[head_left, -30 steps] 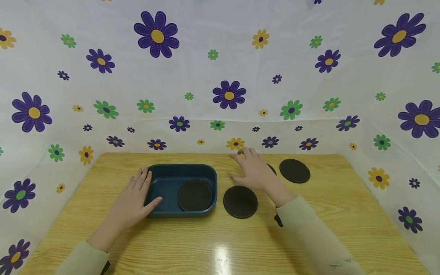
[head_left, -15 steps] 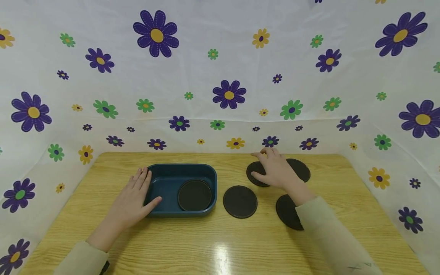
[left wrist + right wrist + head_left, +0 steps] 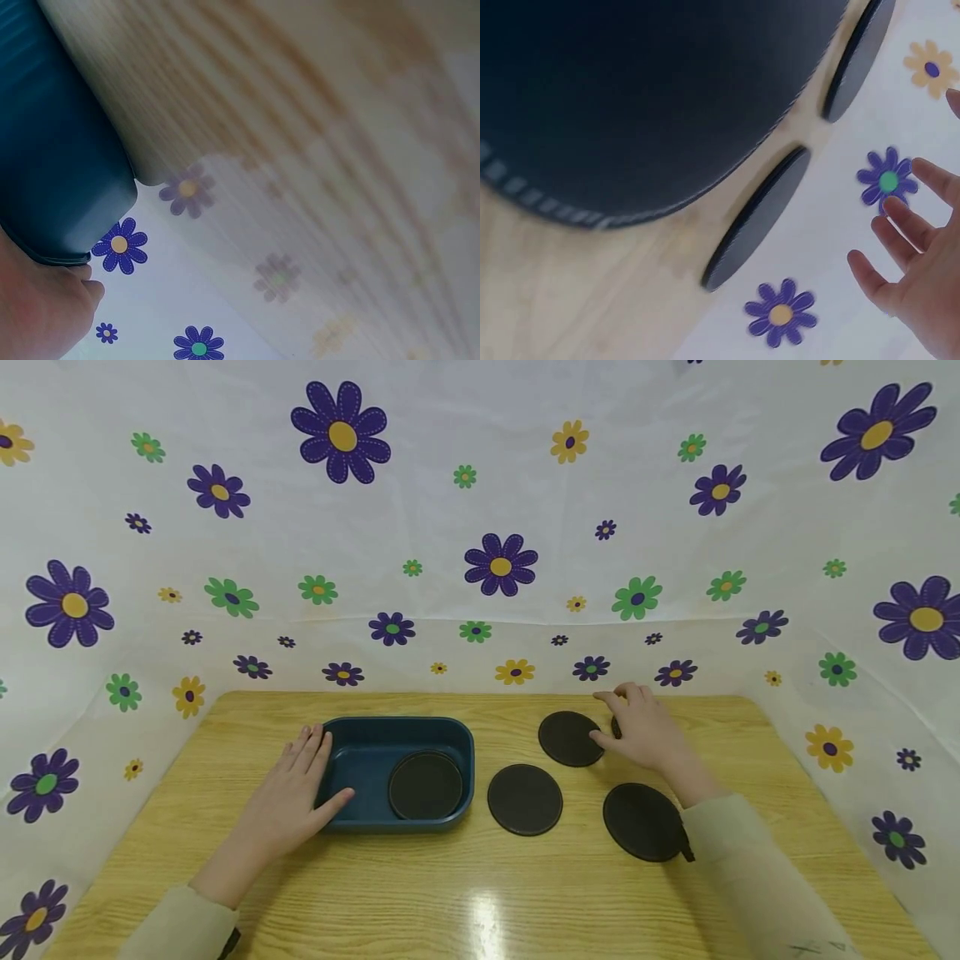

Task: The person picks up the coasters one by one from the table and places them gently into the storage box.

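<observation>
A dark blue rectangular box [image 3: 360,777] stands on the table with a black round coaster [image 3: 425,786] inside at its right end. My left hand [image 3: 285,797] rests at the box's left rim, fingers straight and thumb over the near edge. In the left wrist view, part of that hand [image 3: 49,311] shows beside the box's wall. My right hand [image 3: 645,735] hovers over the back right coaster [image 3: 616,727], mostly hidden beneath it, with fingers spread and holding nothing. Left of it lies another coaster [image 3: 567,738]. In the right wrist view the fingers [image 3: 896,240] are apart from the coasters.
Two more black coasters lie nearer: one [image 3: 525,800] just right of the box, another [image 3: 642,822] beside the right sleeve. The wooden table [image 3: 375,893] ends at a white flowered cloth [image 3: 420,527] behind and at both sides.
My right hand has moved rightward, from over the space beside the box, past the back middle coaster, to the back right one. My left hand and the box have stayed in place.
</observation>
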{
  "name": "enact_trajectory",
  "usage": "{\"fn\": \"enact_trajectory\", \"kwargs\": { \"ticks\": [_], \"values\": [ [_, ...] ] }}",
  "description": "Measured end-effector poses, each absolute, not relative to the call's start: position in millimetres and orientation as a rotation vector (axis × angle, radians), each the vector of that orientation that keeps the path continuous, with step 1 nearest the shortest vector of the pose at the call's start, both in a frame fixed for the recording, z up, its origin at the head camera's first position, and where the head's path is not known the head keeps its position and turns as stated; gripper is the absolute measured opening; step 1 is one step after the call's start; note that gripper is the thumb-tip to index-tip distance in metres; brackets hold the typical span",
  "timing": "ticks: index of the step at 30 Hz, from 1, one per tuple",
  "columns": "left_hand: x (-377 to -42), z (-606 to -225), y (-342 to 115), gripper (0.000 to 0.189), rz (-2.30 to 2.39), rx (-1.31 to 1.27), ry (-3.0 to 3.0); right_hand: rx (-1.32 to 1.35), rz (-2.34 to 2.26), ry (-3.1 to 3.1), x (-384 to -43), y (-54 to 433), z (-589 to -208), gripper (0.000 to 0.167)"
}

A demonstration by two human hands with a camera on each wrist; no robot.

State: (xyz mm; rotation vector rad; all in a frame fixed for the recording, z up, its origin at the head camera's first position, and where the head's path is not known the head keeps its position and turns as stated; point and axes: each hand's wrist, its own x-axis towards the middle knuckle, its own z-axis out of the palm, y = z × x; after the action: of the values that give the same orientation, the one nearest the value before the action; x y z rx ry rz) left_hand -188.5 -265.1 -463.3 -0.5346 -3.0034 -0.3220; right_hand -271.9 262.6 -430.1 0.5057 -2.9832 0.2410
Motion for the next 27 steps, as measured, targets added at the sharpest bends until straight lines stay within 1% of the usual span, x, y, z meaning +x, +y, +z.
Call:
{"fn": "enact_trajectory", "kwargs": {
  "ticks": [10,18,27],
  "values": [
    [-189.6,-463.6,-266.2,0.097,-0.327,-0.53,-3.004,0.436,0.291,-3.001,-273.6,293.2,-435.7,0.066],
    [-188.7,-462.5,-265.9,0.097,-0.332,-0.521,-3.007,0.343,0.323,-3.079,-273.7,306.7,-438.2,0.071],
    [-189.5,-463.2,-265.0,0.096,-0.316,-0.538,-2.955,0.285,0.25,-3.16,-276.7,311.6,-446.2,0.078]
  ]
}}
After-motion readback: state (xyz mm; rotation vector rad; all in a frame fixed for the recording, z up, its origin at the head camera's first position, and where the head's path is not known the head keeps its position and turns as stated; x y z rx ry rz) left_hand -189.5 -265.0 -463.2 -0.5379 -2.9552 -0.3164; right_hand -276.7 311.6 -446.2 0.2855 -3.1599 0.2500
